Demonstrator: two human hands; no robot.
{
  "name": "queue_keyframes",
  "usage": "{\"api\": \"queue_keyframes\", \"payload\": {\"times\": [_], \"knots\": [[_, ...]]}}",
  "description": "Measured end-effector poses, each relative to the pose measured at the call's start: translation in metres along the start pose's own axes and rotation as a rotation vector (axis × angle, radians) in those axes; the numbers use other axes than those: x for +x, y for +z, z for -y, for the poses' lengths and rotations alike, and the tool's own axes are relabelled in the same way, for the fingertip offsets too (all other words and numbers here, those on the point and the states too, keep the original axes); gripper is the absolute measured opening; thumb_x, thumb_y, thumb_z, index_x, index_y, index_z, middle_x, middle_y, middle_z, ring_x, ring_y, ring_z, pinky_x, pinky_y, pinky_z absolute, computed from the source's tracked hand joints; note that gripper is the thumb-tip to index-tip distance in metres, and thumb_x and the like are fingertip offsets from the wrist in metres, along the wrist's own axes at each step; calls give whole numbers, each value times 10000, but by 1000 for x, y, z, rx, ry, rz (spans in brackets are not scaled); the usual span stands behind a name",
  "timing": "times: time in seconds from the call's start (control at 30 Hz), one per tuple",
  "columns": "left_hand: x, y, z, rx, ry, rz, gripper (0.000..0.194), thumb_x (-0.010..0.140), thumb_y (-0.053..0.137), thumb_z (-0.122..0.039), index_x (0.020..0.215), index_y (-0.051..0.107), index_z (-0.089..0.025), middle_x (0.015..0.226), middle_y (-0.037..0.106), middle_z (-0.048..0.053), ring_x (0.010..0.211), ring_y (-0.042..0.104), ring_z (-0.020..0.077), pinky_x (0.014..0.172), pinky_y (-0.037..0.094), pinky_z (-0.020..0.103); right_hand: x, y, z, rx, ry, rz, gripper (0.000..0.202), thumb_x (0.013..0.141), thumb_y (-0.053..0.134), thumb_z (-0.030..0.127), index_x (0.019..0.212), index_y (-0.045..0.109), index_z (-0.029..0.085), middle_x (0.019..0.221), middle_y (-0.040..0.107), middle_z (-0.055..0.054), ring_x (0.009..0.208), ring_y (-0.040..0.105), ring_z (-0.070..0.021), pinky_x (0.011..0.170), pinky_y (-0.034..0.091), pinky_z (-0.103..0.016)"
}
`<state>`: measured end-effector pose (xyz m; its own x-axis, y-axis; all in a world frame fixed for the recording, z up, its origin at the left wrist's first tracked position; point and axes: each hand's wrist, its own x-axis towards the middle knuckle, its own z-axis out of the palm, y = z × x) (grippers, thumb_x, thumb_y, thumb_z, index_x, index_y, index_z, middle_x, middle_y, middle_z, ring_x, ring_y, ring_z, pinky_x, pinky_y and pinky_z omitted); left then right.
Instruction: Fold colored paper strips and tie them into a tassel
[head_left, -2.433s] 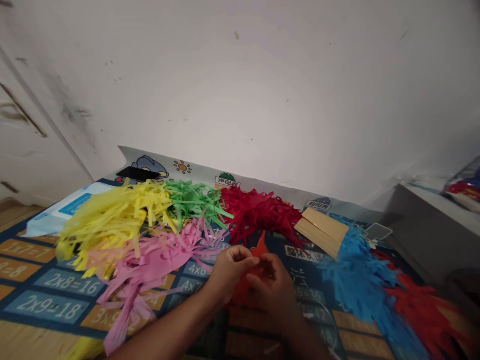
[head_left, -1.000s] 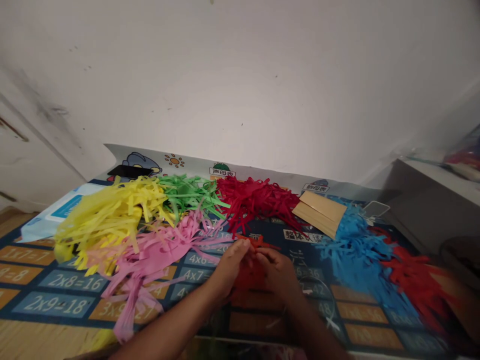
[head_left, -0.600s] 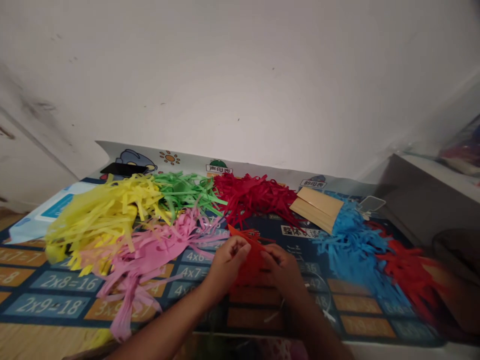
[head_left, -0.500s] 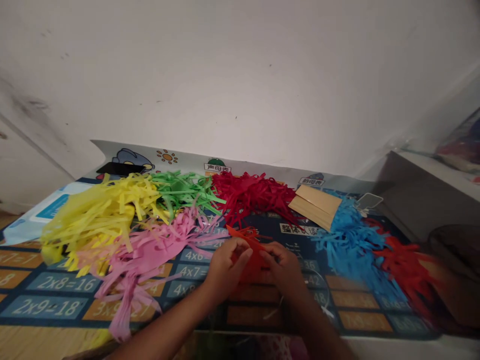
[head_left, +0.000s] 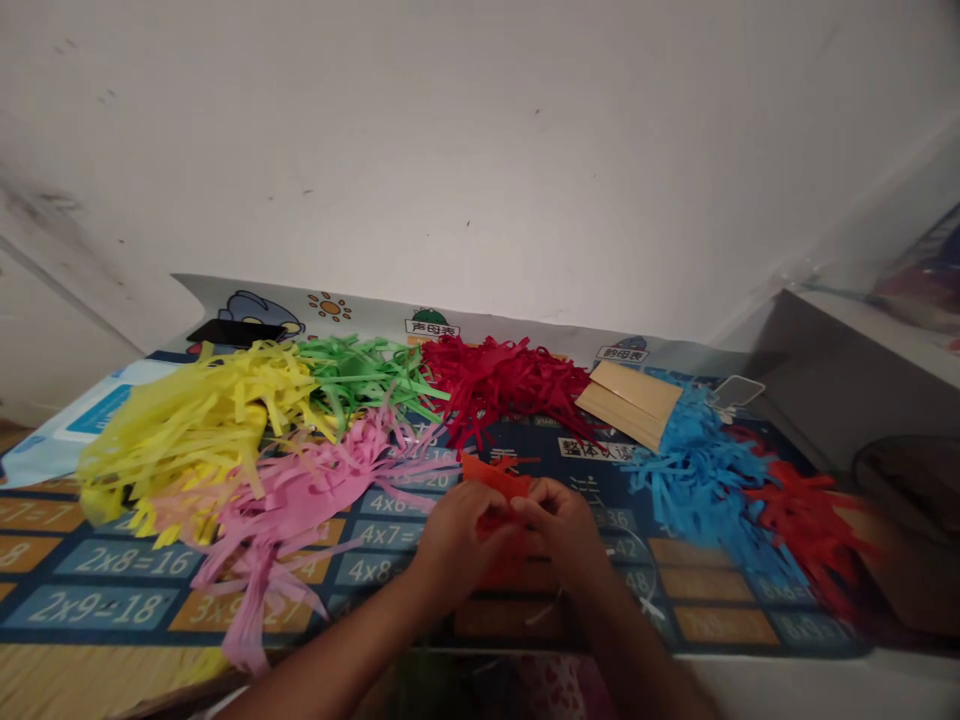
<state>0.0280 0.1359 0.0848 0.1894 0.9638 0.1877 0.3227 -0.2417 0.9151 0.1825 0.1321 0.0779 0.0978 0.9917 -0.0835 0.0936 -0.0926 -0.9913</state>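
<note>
Between my hands is a piece of orange-red tissue paper (head_left: pixel 487 472), with thin cut strips at its far end. My left hand (head_left: pixel 463 530) pinches the paper from the left, fingers curled over it. My right hand (head_left: pixel 559 522) pinches the same paper at its right edge, thumb and forefinger pressed together. Both hands are close together above the printed mat (head_left: pixel 375 570). Part of the paper is hidden behind the fingers. Just beyond them lies a heap of dark red fringed paper (head_left: pixel 506 385). A thin white string (head_left: pixel 651 600) curves on the mat beside my right wrist.
Fringed paper in yellow (head_left: pixel 217 420), green (head_left: pixel 367 375) and pink (head_left: pixel 307 490) lies to the left. Blue fringe (head_left: pixel 701 470), red fringe (head_left: pixel 810 530) and a tan paper packet (head_left: pixel 630 400) lie to the right. A grey box (head_left: pixel 847 390) borders the right side; a wall rises behind.
My fingers have drawn closer together on the orange-red paper, and its upper edge is more folded down between them. The view has shifted slightly.
</note>
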Motion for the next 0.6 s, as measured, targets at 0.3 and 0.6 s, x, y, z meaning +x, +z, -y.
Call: {"api": "queue_keyframes", "payload": {"times": [0.3, 0.6], "knots": [[10, -12, 4, -321, -213, 103, 115, 666, 725, -279, 632, 667, -184, 599, 619, -5, 569, 524, 144, 553, 377, 230, 0, -4, 2, 38, -21, 160, 243, 643, 750, 357, 701, 584, 189, 630, 516, 51, 555, 423, -106, 515, 341, -209], [12, -33, 17, -366, -210, 131, 144, 677, 662, -275, 633, 551, -196, 642, 566, -14, 582, 509, 141, 550, 385, 232, 8, -22, 6, -24, -151, 123, 181, 754, 642, 314, 643, 566, 193, 758, 604, -1, 693, 540, -158, 641, 427, -259]]}}
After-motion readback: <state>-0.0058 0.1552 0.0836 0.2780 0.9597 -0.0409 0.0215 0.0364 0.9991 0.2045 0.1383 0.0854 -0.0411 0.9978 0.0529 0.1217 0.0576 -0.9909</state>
